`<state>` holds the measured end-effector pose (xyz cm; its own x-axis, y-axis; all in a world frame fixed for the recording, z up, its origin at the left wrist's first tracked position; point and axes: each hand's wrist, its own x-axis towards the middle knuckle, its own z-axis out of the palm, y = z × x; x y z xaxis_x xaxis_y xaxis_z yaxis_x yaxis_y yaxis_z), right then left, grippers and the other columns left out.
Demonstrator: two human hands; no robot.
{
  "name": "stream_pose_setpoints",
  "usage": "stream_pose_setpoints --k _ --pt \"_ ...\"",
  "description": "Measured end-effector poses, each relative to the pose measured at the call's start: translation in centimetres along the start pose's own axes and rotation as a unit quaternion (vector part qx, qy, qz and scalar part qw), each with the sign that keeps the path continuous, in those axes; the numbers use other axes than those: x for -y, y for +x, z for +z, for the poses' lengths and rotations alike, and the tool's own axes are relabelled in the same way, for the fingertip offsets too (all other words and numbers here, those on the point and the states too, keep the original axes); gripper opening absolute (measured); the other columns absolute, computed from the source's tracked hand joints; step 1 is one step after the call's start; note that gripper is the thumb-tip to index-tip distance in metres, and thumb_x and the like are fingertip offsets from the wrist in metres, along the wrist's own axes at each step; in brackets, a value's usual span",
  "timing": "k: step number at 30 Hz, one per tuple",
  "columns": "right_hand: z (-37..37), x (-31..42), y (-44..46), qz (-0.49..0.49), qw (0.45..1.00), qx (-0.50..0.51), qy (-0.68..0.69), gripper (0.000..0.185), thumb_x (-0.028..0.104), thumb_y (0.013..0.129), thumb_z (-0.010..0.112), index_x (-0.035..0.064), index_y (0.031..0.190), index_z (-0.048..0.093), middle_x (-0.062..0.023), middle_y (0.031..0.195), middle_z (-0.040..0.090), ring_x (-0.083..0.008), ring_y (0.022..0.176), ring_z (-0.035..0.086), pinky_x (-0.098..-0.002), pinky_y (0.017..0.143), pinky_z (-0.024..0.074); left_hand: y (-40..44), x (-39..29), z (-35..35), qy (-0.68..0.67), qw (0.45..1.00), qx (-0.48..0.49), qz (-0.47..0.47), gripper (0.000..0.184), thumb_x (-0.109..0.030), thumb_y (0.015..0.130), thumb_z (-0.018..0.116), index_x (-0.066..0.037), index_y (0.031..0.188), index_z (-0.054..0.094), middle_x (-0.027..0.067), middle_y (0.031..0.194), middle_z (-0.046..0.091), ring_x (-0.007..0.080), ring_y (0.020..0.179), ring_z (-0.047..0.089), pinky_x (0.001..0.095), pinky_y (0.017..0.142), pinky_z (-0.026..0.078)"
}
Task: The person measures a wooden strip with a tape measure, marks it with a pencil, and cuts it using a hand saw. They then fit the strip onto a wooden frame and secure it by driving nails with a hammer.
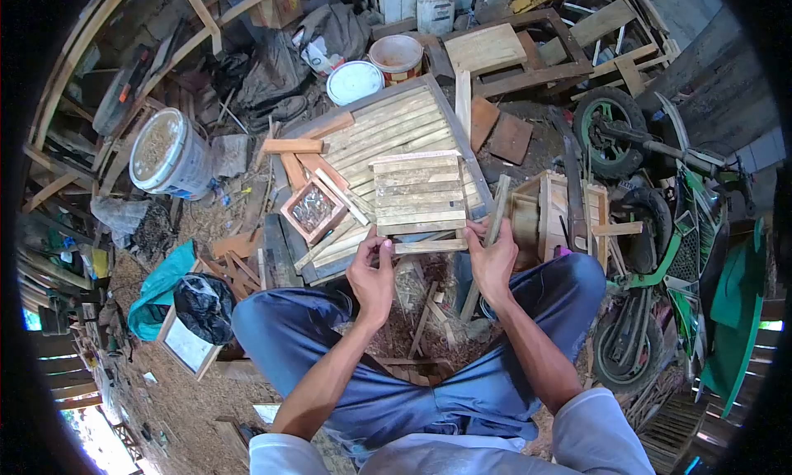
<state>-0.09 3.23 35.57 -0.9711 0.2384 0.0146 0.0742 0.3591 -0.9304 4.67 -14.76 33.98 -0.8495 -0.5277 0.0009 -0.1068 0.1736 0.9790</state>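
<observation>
A small slatted wooden panel (418, 193) lies over a larger slatted board framed in dark wood (396, 120). My left hand (371, 278) is closed at the panel's lower left corner, thumb beside the end of a thin wooden strip (431, 246). My right hand (493, 264) grips the lower right corner, its fingers bent round the edge. The strip runs along the near side of the panel between both hands; whether it is fixed to the panel I cannot tell. Left of the panel, a square wooden box (314, 209) holds small metal pieces, probably nails.
Reddish wood offcuts (293, 146) lie on the board's left part. A wooden crate (551, 219) stands by my right knee, with a green motorbike (660, 260) beyond. Buckets (171, 155) and a white lid (355, 83) sit farther off. Shavings cover the floor (157, 376).
</observation>
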Motion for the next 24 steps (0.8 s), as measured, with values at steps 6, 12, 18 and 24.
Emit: stream_pose_setpoints --k 6,12,18,24 --pt "0.1 -0.9 0.2 0.013 0.999 -0.027 0.044 0.024 0.004 0.081 0.070 -0.0003 0.096 0.052 -0.0147 0.094 0.072 -0.0204 0.091 0.070 -0.0326 0.081 0.0510 -0.3 0.4 -0.1 0.074 0.996 0.032 0.034 0.016 -0.009 0.092 0.060 0.006 0.098 0.060 0.0216 0.129 0.058 0.0157 0.083 0.065 0.0276 0.073 0.051" --pt "0.2 -1.8 0.4 0.023 0.992 -0.031 0.121 0.025 0.003 0.080 0.071 -0.0003 0.095 0.052 -0.0146 0.100 0.071 -0.0197 0.093 0.067 -0.0325 0.086 0.0490 -1.5 0.6 -0.5 -0.101 0.994 0.044 -0.017 0.012 -0.004 0.096 0.054 0.006 0.102 0.055 0.0205 0.138 0.050 0.0148 0.103 0.059 0.0287 0.089 0.050" --pt "0.0 -1.6 0.2 0.020 0.995 -0.024 0.091 0.027 0.004 0.081 0.072 -0.0011 0.098 0.052 -0.0137 0.100 0.071 -0.0192 0.091 0.066 -0.0344 0.086 0.0483 -1.9 1.2 -0.9 -0.094 0.991 0.091 -0.018 0.012 -0.010 0.098 0.053 0.001 0.104 0.052 0.0208 0.145 0.042 0.0089 0.104 0.053 0.0230 0.091 0.041" --pt "-0.3 -1.0 0.1 0.030 0.999 -0.005 0.021 0.027 0.006 0.083 0.070 -0.0037 0.102 0.052 -0.0142 0.101 0.071 -0.0201 0.095 0.067 -0.0339 0.087 0.0487 -2.2 1.5 -0.6 -0.114 0.990 0.077 -0.030 0.012 -0.009 0.098 0.053 0.001 0.104 0.051 0.0199 0.147 0.040 0.0061 0.092 0.050 0.0218 0.084 0.041"
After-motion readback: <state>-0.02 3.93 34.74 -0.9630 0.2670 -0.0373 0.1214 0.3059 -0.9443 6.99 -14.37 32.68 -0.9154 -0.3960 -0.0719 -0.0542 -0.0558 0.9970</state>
